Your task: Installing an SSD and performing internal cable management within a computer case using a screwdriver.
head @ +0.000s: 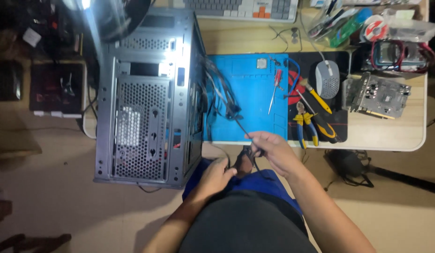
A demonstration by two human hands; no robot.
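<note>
My right hand (272, 151) pinches a thin black cable (238, 122) near the front edge of the blue work mat (255, 100). The cable runs up and left to a bundle of black wires (222, 93) coming out of the open side of the grey computer case (144, 100). My left hand (216, 175) sits lower, just left of the right hand, with fingers curled around the lower part of the same cable by a small dark connector (246, 159) above my lap.
On the mat lie a small red screwdriver (276, 79) and a chip (261, 63). To the right are a yellow-handled screwdriver (317, 97), pliers (304, 124), a grey mouse (327, 78), a circuit card (377, 96) and a keyboard (241, 8) at the back.
</note>
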